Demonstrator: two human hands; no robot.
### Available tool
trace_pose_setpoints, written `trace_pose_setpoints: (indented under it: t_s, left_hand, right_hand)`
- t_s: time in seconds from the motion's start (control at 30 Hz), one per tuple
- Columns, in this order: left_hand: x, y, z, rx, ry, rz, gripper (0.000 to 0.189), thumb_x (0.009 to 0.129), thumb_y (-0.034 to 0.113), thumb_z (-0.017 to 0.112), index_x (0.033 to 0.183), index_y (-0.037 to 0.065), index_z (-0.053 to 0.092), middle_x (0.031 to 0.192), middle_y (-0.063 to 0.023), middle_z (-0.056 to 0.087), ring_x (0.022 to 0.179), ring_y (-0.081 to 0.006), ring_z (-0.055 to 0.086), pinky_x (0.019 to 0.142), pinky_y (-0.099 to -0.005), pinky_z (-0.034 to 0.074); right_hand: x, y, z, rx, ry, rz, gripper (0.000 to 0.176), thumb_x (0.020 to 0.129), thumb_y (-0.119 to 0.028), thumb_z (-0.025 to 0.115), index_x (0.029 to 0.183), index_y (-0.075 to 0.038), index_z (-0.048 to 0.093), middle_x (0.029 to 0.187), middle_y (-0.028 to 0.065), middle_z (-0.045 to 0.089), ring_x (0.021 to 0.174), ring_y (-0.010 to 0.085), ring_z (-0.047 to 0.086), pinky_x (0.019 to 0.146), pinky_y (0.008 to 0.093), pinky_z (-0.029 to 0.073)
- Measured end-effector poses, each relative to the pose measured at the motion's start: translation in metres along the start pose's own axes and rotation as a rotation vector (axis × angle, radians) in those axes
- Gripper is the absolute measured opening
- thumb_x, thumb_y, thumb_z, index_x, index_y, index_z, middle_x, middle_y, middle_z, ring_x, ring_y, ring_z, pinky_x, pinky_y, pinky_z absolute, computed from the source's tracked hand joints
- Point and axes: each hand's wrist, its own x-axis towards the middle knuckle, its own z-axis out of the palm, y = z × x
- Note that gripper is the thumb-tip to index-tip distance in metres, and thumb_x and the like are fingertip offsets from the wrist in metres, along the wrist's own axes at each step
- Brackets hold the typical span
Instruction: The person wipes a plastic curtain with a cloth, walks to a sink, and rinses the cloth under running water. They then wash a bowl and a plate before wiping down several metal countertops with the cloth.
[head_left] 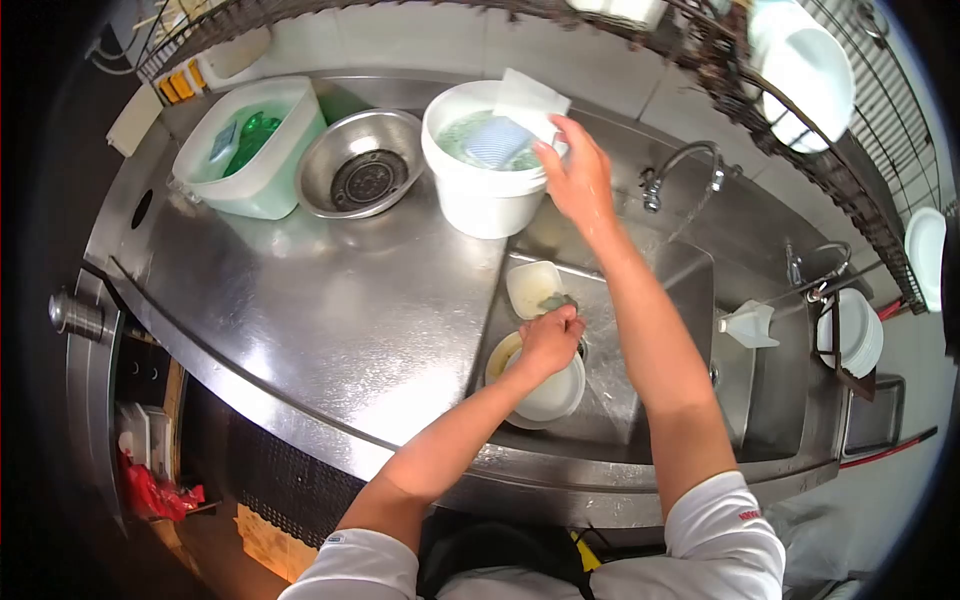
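Note:
My left hand (552, 342) is closed over the sink with a greyish-green scouring pad (557, 302) showing beyond its fingers. A small square white bowl (528, 285) lies just beyond that hand, and round white bowls (552, 398) sit below it. My right hand (582, 178) is at the right rim of a white bucket (488, 205), thumb and fingers apart. Sudsy water and a blue-and-white striped cloth or sponge (497, 142) are in the bucket. A flat white piece (530, 95) stands at its back rim, close to my right fingertips; whether they touch cannot be told.
Left of the bucket stand a steel bowl (318, 180) and a pale tub (283, 195) with green contents. Water runs from a faucet (690, 152) into the sink (625, 400). A wire rack (850, 150) with white dishes hangs above; stacked plates (858, 335) stand at right.

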Motion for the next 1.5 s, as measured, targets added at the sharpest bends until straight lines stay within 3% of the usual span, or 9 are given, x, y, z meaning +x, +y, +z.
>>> trace_pose_setpoints:
  t_s: [0.07, 0.27, 0.37, 0.47, 0.63, 0.73, 0.9, 1.03, 1.5]
  left_hand:
    - [-0.009, 0.021, -0.035, -0.130, -0.137, -0.109, 0.023, 0.096, 0.024, 0.056, 0.080, 0.006, 0.056, 0.071, -0.0063, 0.059, 0.073, -0.0119, 0.055, 0.072, -0.0293, 0.044]
    - [-0.014, -0.012, -0.065, -1.261, -0.202, -0.176, 0.020, 0.102, 0.028, 0.048, 0.092, 0.012, 0.054, 0.092, 0.0034, 0.060, 0.087, -0.0092, 0.058, 0.077, -0.0222, 0.043]
    - [-0.029, 0.002, -0.090, -1.460, -0.251, -0.303, 0.019, 0.101, 0.033, 0.050, 0.107, 0.015, 0.054, 0.102, 0.0000, 0.059, 0.096, -0.0134, 0.058, 0.084, -0.0305, 0.046]
    - [-0.033, 0.006, -0.096, -1.587, -0.341, -0.336, 0.035, 0.100, 0.040, 0.049, 0.123, 0.014, 0.050, 0.113, -0.0054, 0.057, 0.108, -0.0207, 0.056, 0.093, -0.0410, 0.045]
    - [-0.054, 0.035, -0.097, -1.986, -0.498, -0.158, 0.059, 0.097, 0.050, 0.044, 0.137, 0.007, 0.042, 0.138, -0.0125, 0.049, 0.125, -0.0323, 0.047, 0.105, -0.0494, 0.036]
    - [-0.035, 0.031, -0.063, -2.124, -0.515, -0.193, 0.067, 0.096, 0.054, 0.043, 0.137, 0.001, 0.043, 0.141, -0.0162, 0.047, 0.130, -0.0348, 0.044, 0.109, -0.0515, 0.032]
    - [-0.018, 0.041, -0.010, -2.078, -0.533, -0.132, 0.073, 0.096, 0.055, 0.040, 0.139, -0.004, 0.038, 0.140, -0.0188, 0.047, 0.130, -0.0357, 0.043, 0.111, -0.0507, 0.030]
    - [-0.003, 0.039, 0.014, -1.998, -0.355, -0.017, 0.065, 0.099, 0.050, 0.036, 0.144, 0.003, 0.035, 0.147, -0.0147, 0.041, 0.136, -0.0335, 0.037, 0.115, -0.0488, 0.024]
    - [-0.008, 0.039, 0.046, -1.375, -0.184, -0.232, 0.031, 0.097, 0.012, 0.050, 0.128, 0.007, 0.051, 0.111, -0.0098, 0.062, 0.098, -0.0248, 0.063, 0.085, -0.0428, 0.054]
  right_hand:
    - [0.045, -0.028, 0.022, 0.082, -0.404, 0.044, 0.057, 0.086, -0.032, 0.065, 0.136, -0.011, 0.050, 0.135, 0.0228, 0.051, 0.125, 0.0381, 0.049, 0.104, 0.0460, 0.039]
    - [0.089, 0.014, 0.100, -0.589, -0.792, 0.098, 0.064, 0.074, -0.030, 0.074, 0.133, -0.013, 0.055, 0.119, 0.0164, 0.064, 0.110, 0.0314, 0.061, 0.097, 0.0409, 0.044]
    - [0.103, 0.028, 0.111, -0.602, -1.253, 0.232, 0.070, 0.071, -0.028, 0.075, 0.134, -0.009, 0.053, 0.119, 0.0139, 0.065, 0.106, 0.0294, 0.062, 0.097, 0.0380, 0.045]
    - [0.109, 0.014, 0.095, -0.709, -1.271, 0.281, 0.060, 0.074, -0.030, 0.074, 0.125, -0.003, 0.058, 0.116, 0.0118, 0.066, 0.105, 0.0285, 0.062, 0.096, 0.0379, 0.047]
    - [0.091, -0.013, 0.019, 0.988, -0.376, 0.708, 0.065, 0.080, -0.045, 0.071, 0.126, -0.001, 0.055, 0.118, 0.0169, 0.062, 0.106, 0.0344, 0.060, 0.092, 0.0471, 0.048]
    - [0.051, -0.023, -0.045, 1.730, -0.304, 0.608, 0.059, 0.083, -0.042, 0.067, 0.124, -0.003, 0.054, 0.115, 0.0156, 0.062, 0.102, 0.0339, 0.061, 0.092, 0.0480, 0.048]
    - [-0.035, -0.007, -0.082, 1.780, -0.154, 0.598, 0.043, 0.085, -0.037, 0.066, 0.111, -0.003, 0.063, 0.102, 0.0116, 0.066, 0.094, 0.0296, 0.063, 0.087, 0.0437, 0.051]
    - [-0.075, -0.014, -0.092, 1.048, -0.078, 0.577, 0.026, 0.082, -0.020, 0.072, 0.101, -0.006, 0.064, 0.093, 0.0061, 0.066, 0.083, 0.0147, 0.062, 0.069, 0.0298, 0.050]
    - [-0.094, -0.021, -0.118, 0.439, 0.045, -0.090, 0.024, 0.087, -0.023, 0.067, 0.084, 0.001, 0.064, 0.068, 0.0012, 0.059, 0.061, 0.0091, 0.051, 0.055, 0.0282, 0.042]
